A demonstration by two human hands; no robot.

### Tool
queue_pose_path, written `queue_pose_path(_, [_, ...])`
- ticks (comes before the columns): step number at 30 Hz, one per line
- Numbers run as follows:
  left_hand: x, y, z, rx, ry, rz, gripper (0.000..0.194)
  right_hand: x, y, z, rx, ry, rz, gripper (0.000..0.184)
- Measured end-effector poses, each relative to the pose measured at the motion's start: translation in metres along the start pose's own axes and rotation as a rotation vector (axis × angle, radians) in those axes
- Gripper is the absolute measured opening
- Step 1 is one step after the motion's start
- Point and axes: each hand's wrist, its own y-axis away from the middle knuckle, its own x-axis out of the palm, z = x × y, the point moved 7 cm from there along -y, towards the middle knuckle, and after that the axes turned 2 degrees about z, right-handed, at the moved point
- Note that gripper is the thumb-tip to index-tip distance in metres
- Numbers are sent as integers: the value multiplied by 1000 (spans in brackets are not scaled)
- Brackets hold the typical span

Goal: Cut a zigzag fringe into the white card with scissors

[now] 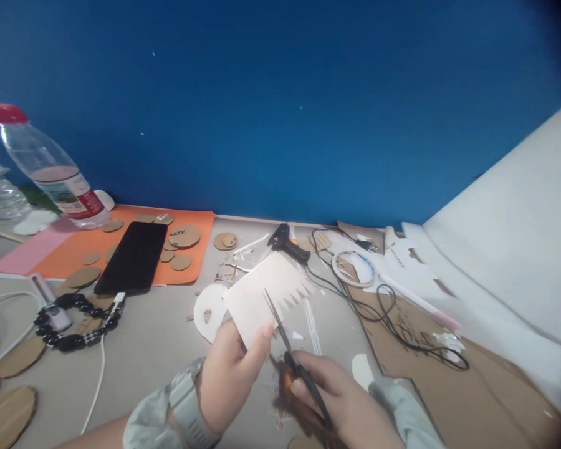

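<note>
A piece of white paper (257, 290), its right edge cut into jagged points, is pinched between the thumb and fingers of my left hand (234, 368). Dark-handled scissors (308, 380) sit in my right hand (341, 399), which is closed round the handles. One blade lies over the lower right part of the paper, and the other shows below its edge. Small white scraps (298, 335) lie on the table near the cut side. Just behind the paper rests a black glue gun (287, 244). A white disc (210, 312) is partly covered by the paper.
On the left, a black phone (133, 257) and several cardboard discs (184, 236) lie on an orange folder (201, 218), near a bottle (65, 181). A beaded bracelet (70, 343) lies in front. Black cable (402, 337) crosses a cardboard sheet (490, 386) at right. A blue wall (280, 112) rises behind.
</note>
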Motion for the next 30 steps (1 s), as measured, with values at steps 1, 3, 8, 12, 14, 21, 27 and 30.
queue_pose_path(1, [0, 0, 1, -2, 4, -3, 34, 0, 0, 1, -15, -1, 3, 48])
queue_pose_path(3, [0, 0, 1, -9, 7, -7, 33, 0, 0, 3, -31, 10, -10, 47])
queue_pose_path(8, [0, 1, 1, -26, -14, 7, 33, -4, 0, 1, 27, 48, -86, 50])
queue_pose_path(12, [-1, 1, 0, -13, -22, -11, 34, -4, -1, 0, 38, -1, -99, 48])
queue_pose_path(14, [-1, 1, 0, -4, -22, -11, 35, -5, -1, 0, 43, 4, -108, 48])
queue_pose_path(21, [-1, 0, 1, -8, -41, -8, 37, -1, -2, 3, 39, -29, -62, 45])
queue_pose_path(27, [-1, 1, 2, -7, -17, -10, 34, -1, 3, 0, 70, -37, -179, 45])
queue_pose_path(30, [0, 1, 2, -3, -12, 8, 33, -2, 7, -5, 85, -22, -265, 41])
